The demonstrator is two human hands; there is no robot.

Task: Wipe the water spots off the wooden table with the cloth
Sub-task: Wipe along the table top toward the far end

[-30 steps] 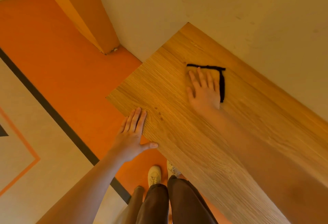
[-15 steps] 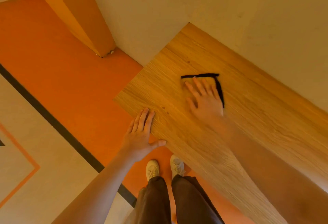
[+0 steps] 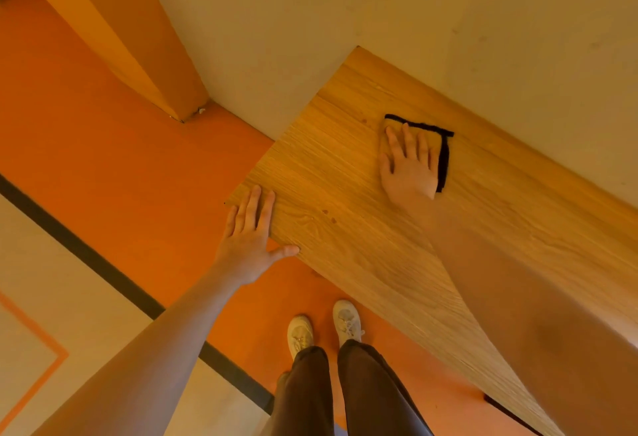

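Note:
The wooden table runs from the top centre down to the lower right, against a pale wall. A tan cloth with a black border lies flat on it near the wall. My right hand presses down on the cloth, palm flat and fingers spread; the hand hides most of the cloth. My left hand rests flat on the table's near edge close to the left corner, holding nothing. Two small dark water spots sit between my hands, and another spot lies left of the cloth.
A pale wall borders the table's far side. An orange column stands at the upper left. The orange floor has a black stripe. My legs and white shoes are below the table edge.
My right hand drew the cloth toward me, then slid it back out toward the wall. My left hand stayed on the table's edge. The view shifted slightly.

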